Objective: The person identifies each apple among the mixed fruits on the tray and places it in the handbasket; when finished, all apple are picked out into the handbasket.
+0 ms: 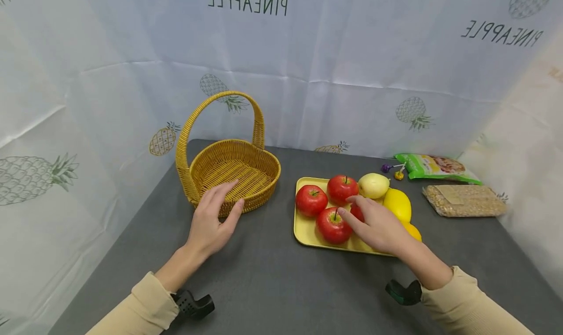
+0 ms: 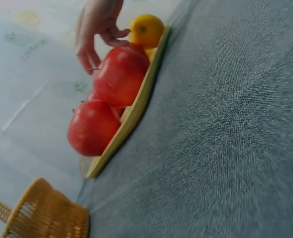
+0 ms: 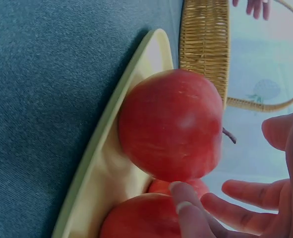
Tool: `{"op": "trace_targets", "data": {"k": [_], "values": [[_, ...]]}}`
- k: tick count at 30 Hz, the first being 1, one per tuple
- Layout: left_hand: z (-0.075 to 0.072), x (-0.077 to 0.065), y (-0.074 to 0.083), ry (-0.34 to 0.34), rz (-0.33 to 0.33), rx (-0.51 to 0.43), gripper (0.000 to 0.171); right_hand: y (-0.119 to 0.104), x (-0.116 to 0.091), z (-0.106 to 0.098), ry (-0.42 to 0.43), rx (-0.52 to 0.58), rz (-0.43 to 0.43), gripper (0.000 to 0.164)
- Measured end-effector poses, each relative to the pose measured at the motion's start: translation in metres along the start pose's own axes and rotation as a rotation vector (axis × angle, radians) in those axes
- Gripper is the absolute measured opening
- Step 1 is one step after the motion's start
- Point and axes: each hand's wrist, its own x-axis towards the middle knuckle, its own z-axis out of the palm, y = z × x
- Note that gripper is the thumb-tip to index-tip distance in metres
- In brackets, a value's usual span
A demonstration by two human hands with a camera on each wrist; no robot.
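My right hand (image 1: 376, 222) is over the yellow tray (image 1: 303, 233), fingers spread and relaxed around nothing. Its thumb lies beside the stem of the front red apple (image 1: 331, 229); in the right wrist view a fingertip overlaps the lower edge of that apple (image 3: 171, 124). Another red apple (image 1: 357, 212) is partly hidden under the fingers. Two more, a left apple (image 1: 311, 201) and a back apple (image 1: 341, 189), share the tray. My left hand (image 1: 211, 227), empty with thumb apart from the fingers, hovers before the woven basket (image 1: 261, 198), overlapping its front rim in the head view.
Right of the apples are a pale yellow-green fruit (image 1: 374, 185), a lemon (image 1: 398, 205) and another yellow fruit (image 1: 412, 231). Farther right lie two lollipops (image 1: 399, 175), a green packet (image 1: 435, 166) and a clear bag of grains (image 1: 464, 201). A pineapple-print cloth (image 1: 352, 56) hangs behind the table.
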Motion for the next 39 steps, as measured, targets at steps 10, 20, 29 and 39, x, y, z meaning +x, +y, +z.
{"op": "trace_targets", "data": {"k": [10,20,29,39], "values": [[-0.026,-0.018,-0.022,0.324,-0.154,-0.095,0.029,0.004,0.003,0.009,-0.016,0.006,-0.028,0.063],[-0.045,-0.013,-0.053,0.147,-0.49,-0.235,0.051,0.005,0.0,0.024,-0.09,0.103,0.037,0.075],[-0.078,0.007,-0.089,-0.232,-0.577,-0.804,0.039,0.002,0.0,0.033,-0.07,0.143,0.046,0.084],[-0.081,0.019,-0.113,-0.463,-0.564,-0.897,0.036,0.001,-0.009,0.038,-0.049,0.217,0.042,0.088]]}}
